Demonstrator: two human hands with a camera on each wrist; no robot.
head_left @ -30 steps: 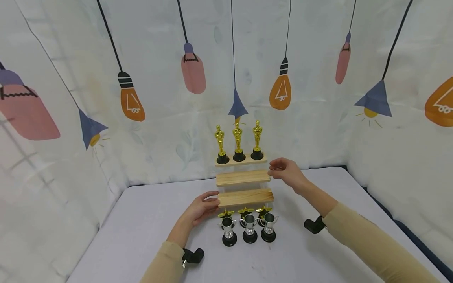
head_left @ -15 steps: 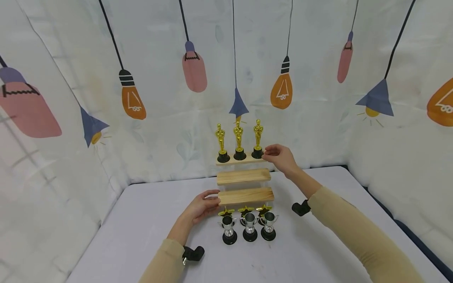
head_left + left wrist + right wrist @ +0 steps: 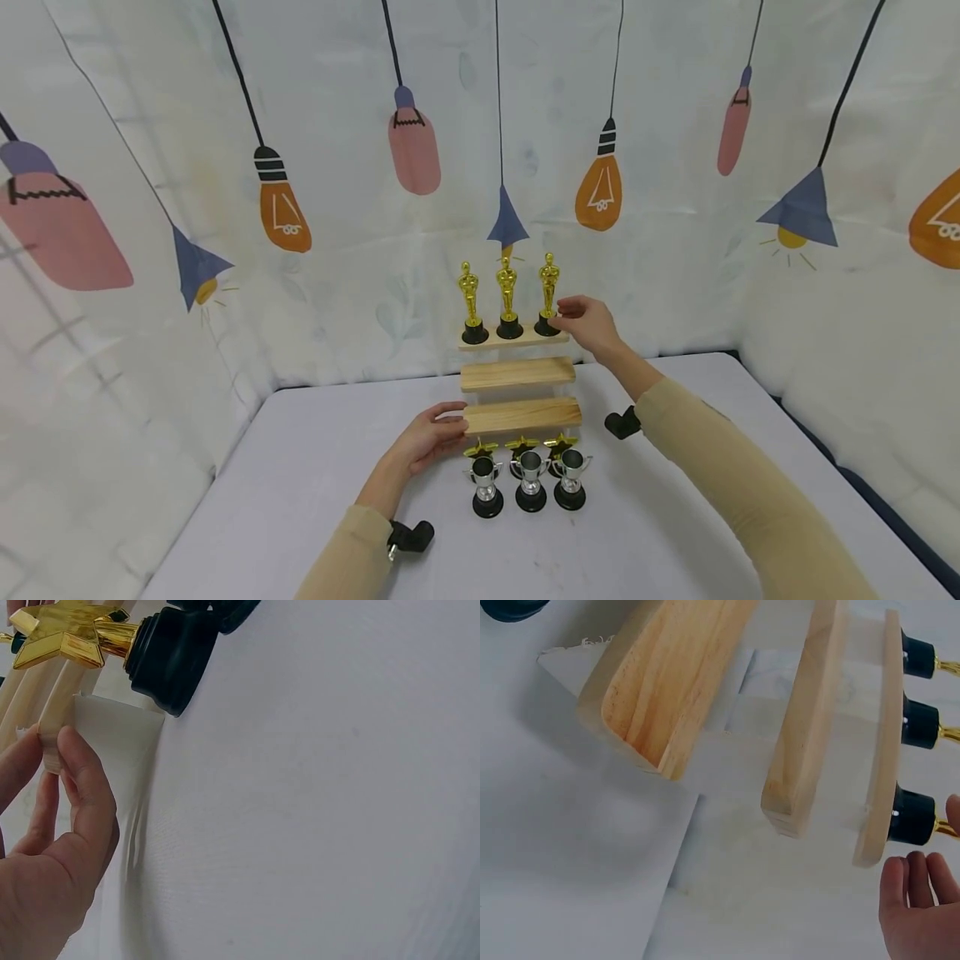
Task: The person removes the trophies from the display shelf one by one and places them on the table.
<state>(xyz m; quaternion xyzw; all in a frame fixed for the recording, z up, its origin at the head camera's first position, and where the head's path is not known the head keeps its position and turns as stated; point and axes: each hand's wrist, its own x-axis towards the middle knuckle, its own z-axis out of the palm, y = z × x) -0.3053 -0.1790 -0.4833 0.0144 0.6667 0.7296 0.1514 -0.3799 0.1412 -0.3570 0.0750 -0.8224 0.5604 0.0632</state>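
Three gold figurine trophies with black bases line the top wooden shelf board (image 3: 491, 342) of a three-tier stand. My right hand (image 3: 592, 323) is at the base of the rightmost figurine trophy (image 3: 549, 285). In the right wrist view, its extended fingers (image 3: 919, 881) lie just below that black base (image 3: 913, 816), thumb partly out of frame. With thumb and fingertips, my left hand (image 3: 423, 439) pinches the left end of the lowest shelf board (image 3: 522, 415); the left wrist view shows this board end (image 3: 54, 727) between them. The middle shelf board (image 3: 517, 375) bears nothing.
In front of the stand, several trophies stand on the white-covered table (image 3: 315, 467): silver cups (image 3: 529, 479) in the front row, gold star trophies (image 3: 521, 444) partly hidden behind them. A patterned fabric backdrop (image 3: 337, 300) closes off the back and sides.
My right hand has moved left and up from beside the middle shelf board to the rightmost figurine's base. The left hand keeps its hold on the lowest board.
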